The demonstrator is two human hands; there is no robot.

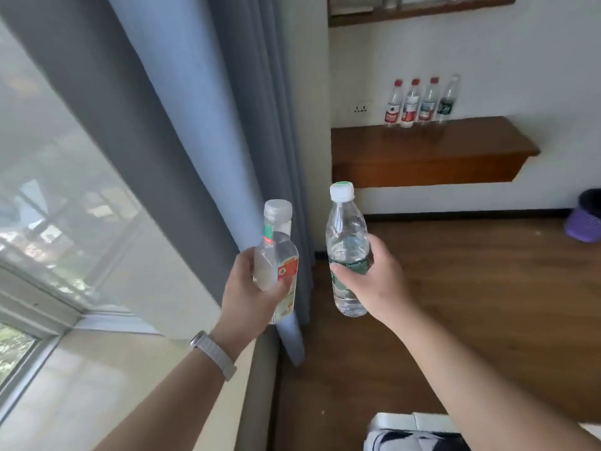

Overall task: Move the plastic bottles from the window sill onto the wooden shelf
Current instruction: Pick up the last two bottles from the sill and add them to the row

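Beside the grey curtain, left hand and right hand each grip a plastic bottle upright.

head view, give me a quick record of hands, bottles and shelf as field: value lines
left hand: grip closed on clear plastic bottle with red and white label and grey cap, upright
right hand: grip closed on clear plastic bottle with green label and white cap, upright
brown wooden shelf: wall-mounted, ahead
bottles on shelf: four in a row at the wall; three red-capped bottles, one dark-labelled bottle
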